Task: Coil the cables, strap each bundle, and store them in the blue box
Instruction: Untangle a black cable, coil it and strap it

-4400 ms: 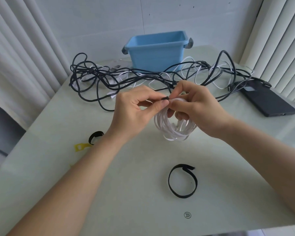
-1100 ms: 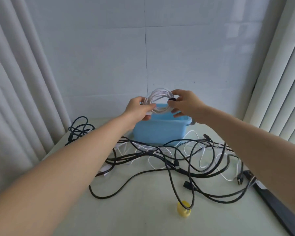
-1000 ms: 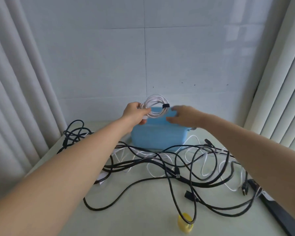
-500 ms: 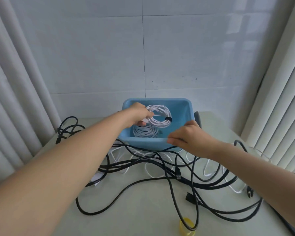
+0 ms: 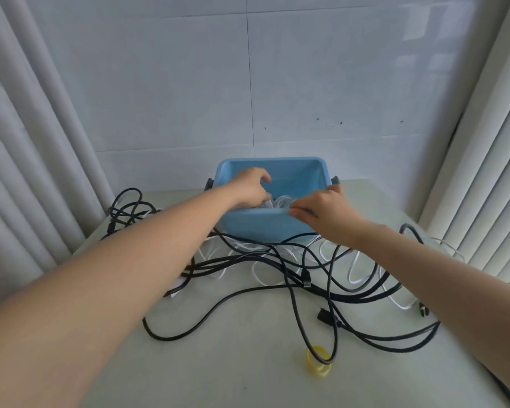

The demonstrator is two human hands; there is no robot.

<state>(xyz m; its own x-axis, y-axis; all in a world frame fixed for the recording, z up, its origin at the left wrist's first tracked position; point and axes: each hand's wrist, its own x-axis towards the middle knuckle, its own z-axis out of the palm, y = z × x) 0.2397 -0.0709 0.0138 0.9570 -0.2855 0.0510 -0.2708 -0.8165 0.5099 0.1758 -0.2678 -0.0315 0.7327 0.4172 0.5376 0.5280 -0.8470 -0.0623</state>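
The blue box (image 5: 259,226) stands at the back of the table against the wall. My left hand (image 5: 248,189) reaches down inside it, fingers curled at the strapped white cable bundle (image 5: 281,200), which lies low in the box and is mostly hidden by the front wall. My right hand (image 5: 321,209) holds the box's front rim with its fingertips hooked over the edge. Loose black cables (image 5: 292,260) and white cables (image 5: 354,269) lie tangled on the table in front of the box.
A yellow strap loop (image 5: 318,365) sits on the table (image 5: 218,372) near the front, with a black cable running through it. Curtains (image 5: 27,148) hang at the left and blinds (image 5: 489,172) at the right. A tiled wall stands close behind the box.
The bundle was strapped, lifted over the box and lowered in by my left hand. My right hand let go of it and took the box's front rim.
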